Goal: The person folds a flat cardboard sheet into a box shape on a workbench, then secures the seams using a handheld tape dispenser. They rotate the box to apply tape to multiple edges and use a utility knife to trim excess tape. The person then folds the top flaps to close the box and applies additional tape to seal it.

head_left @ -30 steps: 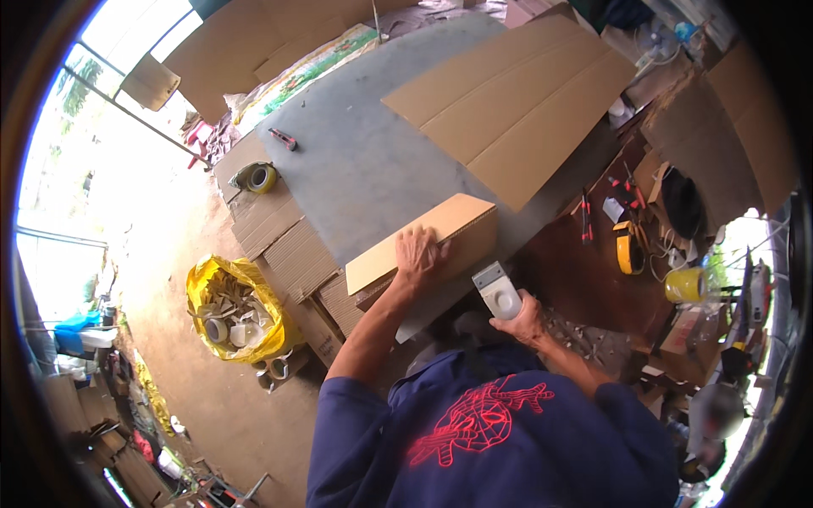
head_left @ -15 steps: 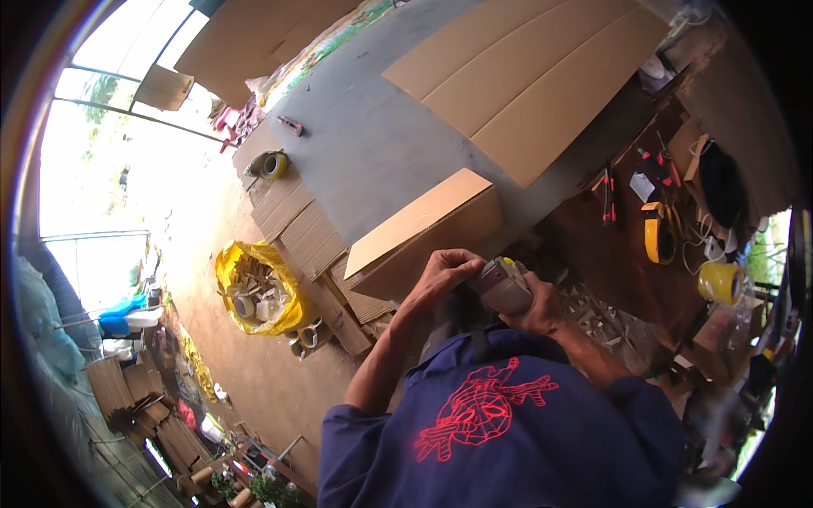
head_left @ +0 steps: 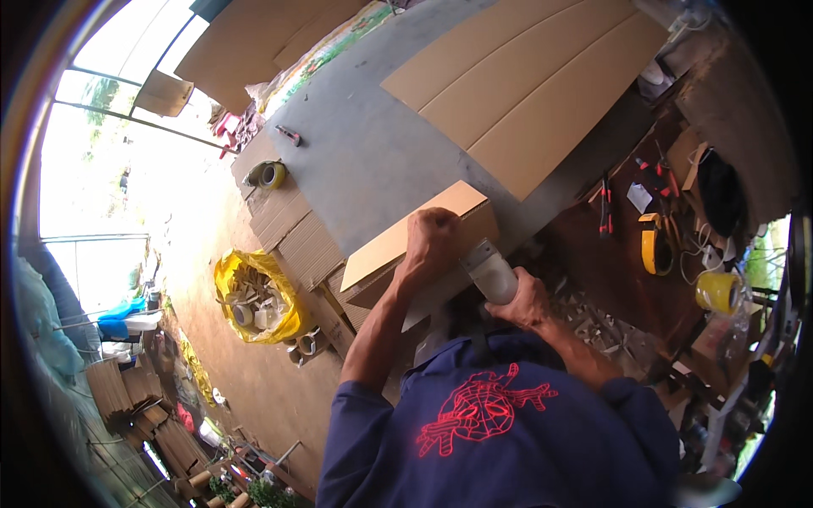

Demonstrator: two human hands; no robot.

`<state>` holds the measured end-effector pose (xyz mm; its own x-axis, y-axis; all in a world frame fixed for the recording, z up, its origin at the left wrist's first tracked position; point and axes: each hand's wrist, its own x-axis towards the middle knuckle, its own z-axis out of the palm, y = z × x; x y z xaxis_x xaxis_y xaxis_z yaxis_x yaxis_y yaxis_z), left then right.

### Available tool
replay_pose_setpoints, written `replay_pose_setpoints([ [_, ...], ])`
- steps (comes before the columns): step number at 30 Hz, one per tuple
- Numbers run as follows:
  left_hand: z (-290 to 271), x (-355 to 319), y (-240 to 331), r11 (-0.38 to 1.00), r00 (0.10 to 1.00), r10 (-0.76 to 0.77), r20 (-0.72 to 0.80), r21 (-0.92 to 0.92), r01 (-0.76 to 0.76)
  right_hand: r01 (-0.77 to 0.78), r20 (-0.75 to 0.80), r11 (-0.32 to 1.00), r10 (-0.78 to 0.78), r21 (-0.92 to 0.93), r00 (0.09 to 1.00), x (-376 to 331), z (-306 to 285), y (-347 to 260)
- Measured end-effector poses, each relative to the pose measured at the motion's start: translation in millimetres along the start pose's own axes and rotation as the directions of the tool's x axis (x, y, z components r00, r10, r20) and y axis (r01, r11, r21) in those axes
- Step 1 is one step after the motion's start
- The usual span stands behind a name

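Note:
My right hand (head_left: 527, 303) is wrapped around a tape dispenser (head_left: 488, 269), which has a metal plate at its front end and a pale, rounded body. It points at the near right side of a brown cardboard box (head_left: 389, 244). Over that box's top, toward its right end, my left hand (head_left: 434, 235) is closed in a fist. Whatever its fingers pinch, if anything, is hidden. The box stands at the near edge of a grey work surface (head_left: 347, 127), its long side running slantwise.
A large cardboard sheet (head_left: 525, 93) lies at the far right of the surface. A cutter knife (head_left: 288, 135) and a tape roll (head_left: 271, 175) are at its left. A yellow bag of scraps (head_left: 292, 317) stands on the floor. Pliers (head_left: 605, 207) and a yellow tape roll (head_left: 720, 289) are at right.
My left hand has moved away from the dispenser, up and forward over the box, and closed into a fist. The dispenser has turned and shifted slightly, still in my right hand.

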<state>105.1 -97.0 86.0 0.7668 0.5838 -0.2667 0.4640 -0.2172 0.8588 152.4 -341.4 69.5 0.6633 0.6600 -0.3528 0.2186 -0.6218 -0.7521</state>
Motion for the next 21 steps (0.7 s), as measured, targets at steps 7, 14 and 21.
replay_pose_setpoints([
  [7,11,64,-54,0.97,0.961,0.23,-0.154,0.118,-0.213,-0.09,-0.002,0.996,0.09,-0.009,0.996,31,9,-10],
  [14,11,87,-66,0.925,0.928,0.353,-0.118,0.193,-0.327,-0.125,-0.021,0.992,0.124,-0.032,0.992,45,12,-17],
  [21,27,92,-99,0.939,0.958,0.284,-0.048,0.214,-0.268,-0.13,-0.011,0.992,0.129,-0.002,0.992,54,16,-10],
])
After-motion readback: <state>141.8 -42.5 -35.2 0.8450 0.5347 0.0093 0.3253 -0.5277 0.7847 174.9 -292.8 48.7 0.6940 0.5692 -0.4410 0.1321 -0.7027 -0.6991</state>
